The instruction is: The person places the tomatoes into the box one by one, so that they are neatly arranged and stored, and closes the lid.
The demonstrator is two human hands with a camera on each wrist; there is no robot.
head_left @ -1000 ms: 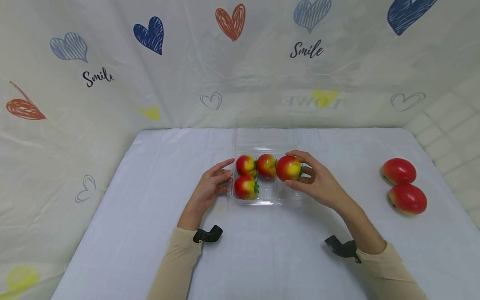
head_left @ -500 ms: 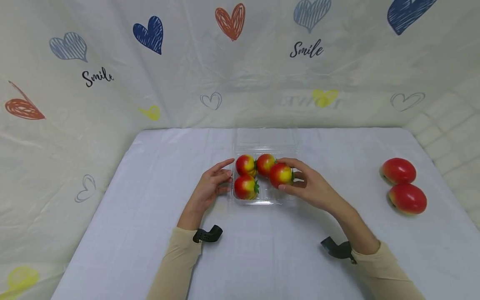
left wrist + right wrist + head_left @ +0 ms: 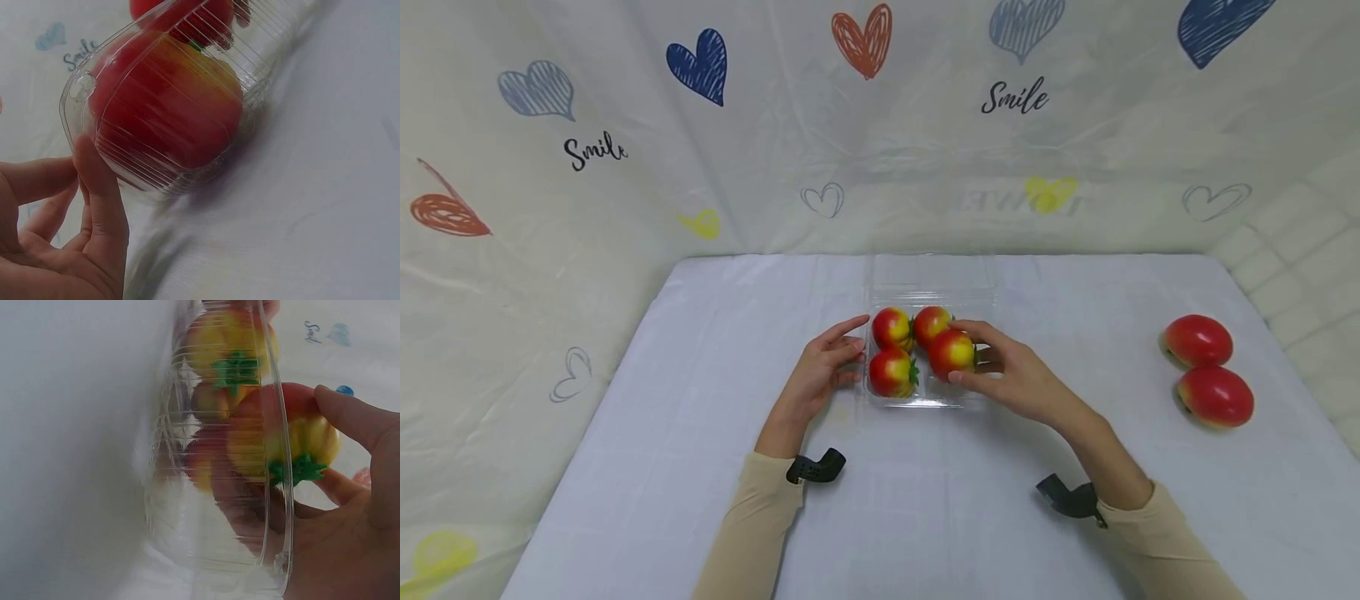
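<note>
A hinged clear plastic box (image 3: 917, 401) lies on the table, its lid (image 3: 932, 273) folded open toward the back. In its left half sit two red-and-yellow artificial fruits with green leafy caps, a front one (image 3: 891, 372) and a back one (image 3: 892, 328); a third similar fruit (image 3: 931, 323) is back and right of them. My right hand (image 3: 1011, 379) holds another such fruit (image 3: 951, 354) between fingers and thumb, low in the box's right front part. My left hand (image 3: 820, 371) touches the box's left side with its fingertips, right at the rim in the left wrist view.
Two red oval fruits, a back one (image 3: 1198, 341) and a front one (image 3: 1216, 397), lie together on the table's right side. A white cloth (image 3: 715, 350) covers the table. Behind it hangs a sheet (image 3: 925, 125) printed with hearts.
My right hand has carried its fruit leftward, toward me and down into the box's front right part. The left hand has stayed at the box's side.
</note>
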